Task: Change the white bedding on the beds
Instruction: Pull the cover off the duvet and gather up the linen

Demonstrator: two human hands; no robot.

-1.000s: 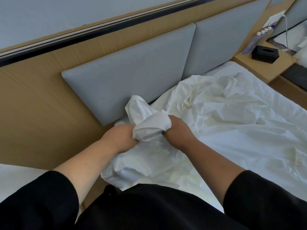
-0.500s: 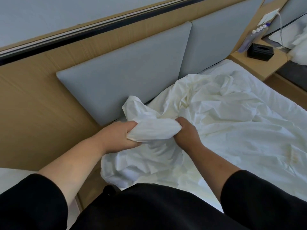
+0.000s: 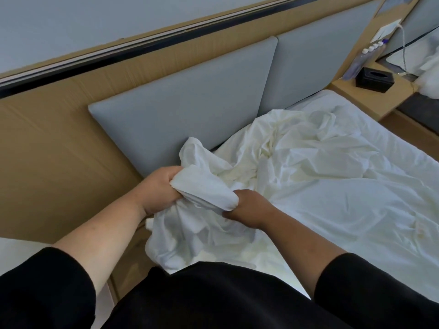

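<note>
A crumpled white sheet (image 3: pixel 320 172) covers the bed and bunches up at its near head corner. My left hand (image 3: pixel 159 188) grips the bunched corner from the left, fingers closed around the cloth. On the other side of the same bunch, my right hand (image 3: pixel 247 207) is closed on it too. A taut roll of fabric spans between the two hands, and loose folds hang below them over the bed's edge. The mattress corner underneath is hidden by the cloth.
Grey padded headboard panels (image 3: pixel 190 110) on a wooden wall stand behind the bed. A wooden nightstand (image 3: pixel 370 96) at the far right carries a black tissue box (image 3: pixel 374 79) and bottles (image 3: pixel 363 58). A second bed's white edge (image 3: pixel 14 248) shows at the lower left.
Both hands have pulled apart along the bunched sheet, stretching the roll of fabric between them. The left hand has moved left and the right hand has dropped lower.
</note>
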